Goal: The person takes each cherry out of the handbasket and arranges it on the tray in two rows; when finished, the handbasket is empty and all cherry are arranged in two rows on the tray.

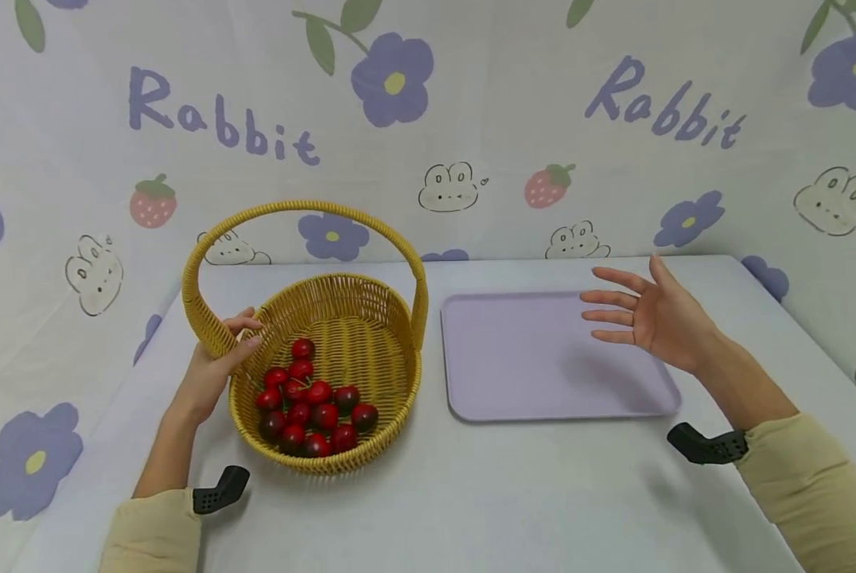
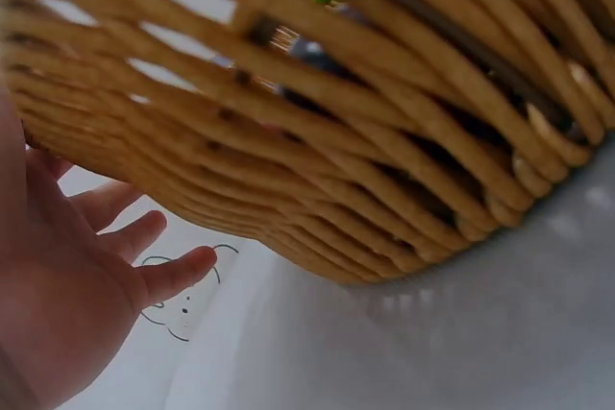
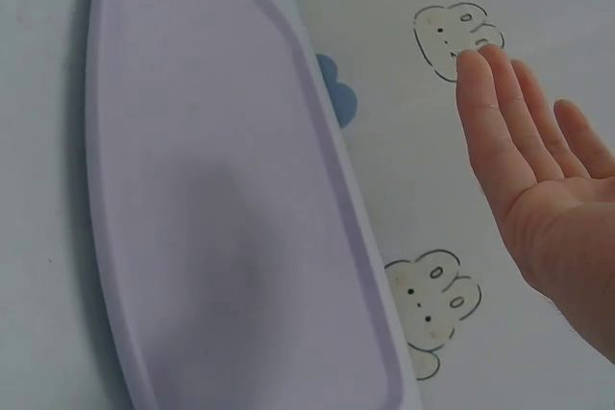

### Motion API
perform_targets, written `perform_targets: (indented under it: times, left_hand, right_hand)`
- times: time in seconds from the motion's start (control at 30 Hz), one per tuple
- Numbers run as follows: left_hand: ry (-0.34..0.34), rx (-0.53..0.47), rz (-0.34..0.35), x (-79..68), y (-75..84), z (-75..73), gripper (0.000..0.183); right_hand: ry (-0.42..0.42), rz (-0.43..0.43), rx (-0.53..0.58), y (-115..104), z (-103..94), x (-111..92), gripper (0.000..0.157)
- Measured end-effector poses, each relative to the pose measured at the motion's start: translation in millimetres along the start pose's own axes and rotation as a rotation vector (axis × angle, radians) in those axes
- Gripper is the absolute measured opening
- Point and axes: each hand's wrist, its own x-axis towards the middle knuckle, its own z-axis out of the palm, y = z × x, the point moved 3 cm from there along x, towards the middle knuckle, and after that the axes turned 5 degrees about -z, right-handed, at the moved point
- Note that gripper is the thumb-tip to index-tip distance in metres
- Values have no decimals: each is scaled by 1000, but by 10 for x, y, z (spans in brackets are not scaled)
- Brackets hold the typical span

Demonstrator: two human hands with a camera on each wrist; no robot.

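Observation:
A yellow wicker basket (image 1: 397,418) with a tall arched handle stands at the left of the table. Dark red cherries (image 1: 319,392) lie heaped in its near left part. With thumb and forefinger, my left hand (image 1: 209,370) holds the basket at the left foot of its handle; the other fingers spread loosely beside the woven wall (image 2: 317,160) in the left wrist view. Over the right end of a flat lilac tray (image 1: 507,358), my right hand (image 1: 675,322) hovers with spread fingers, holding nothing. In the right wrist view, the tray (image 3: 221,122) bears only a soft shadow.
A white cloth covers the table (image 1: 514,493). Behind it hangs a white curtain (image 1: 499,103) printed with rabbits, purple flowers and strawberries. Black wrist mounts (image 1: 220,489) sit at both sleeve cuffs. The basket's handle arches high above its bowl, and a gap separates basket and tray.

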Motion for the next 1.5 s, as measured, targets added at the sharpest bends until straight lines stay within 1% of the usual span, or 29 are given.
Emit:
perform_targets:
  times: [0.07,0.23,0.37,0.57,0.67,0.77,0.97,1.17,1.33,1.5]
  left_hand:
    - [12,0,0,4,-8,9,17]
    - [24,0,3,1,-15,21,19]
    - [11,20,-6,-10,-17,23,29]
    - [-29,63,-59,-17,-44,17,43]
    - [-28,69,-71,-21,-65,11,46]
    - [-27,70,-70,-28,-81,11,47]
    - [-29,88,-70,-38,-106,20,47]
    - [-27,112,-76,-31,-121,9,50]
    - [-23,106,-61,-24,-134,6,50]
    - [-18,95,-56,-31,-152,-2,49]
  right_hand:
    - [-29,9,-5,78,42,25,63]
    - [-67,35,-117,269,155,124,60]
    - [-51,51,-198,394,262,203,58]
    - [-43,81,-282,542,411,290,56]
    - [-44,99,-298,600,488,339,57]
    - [-37,118,-304,644,582,392,57]
    - [-36,162,-340,742,792,514,52]
    - [-93,202,-403,884,1015,691,49]
    - [-149,262,-432,1021,1221,870,52]
    - [-202,307,-451,1159,1402,1076,49]
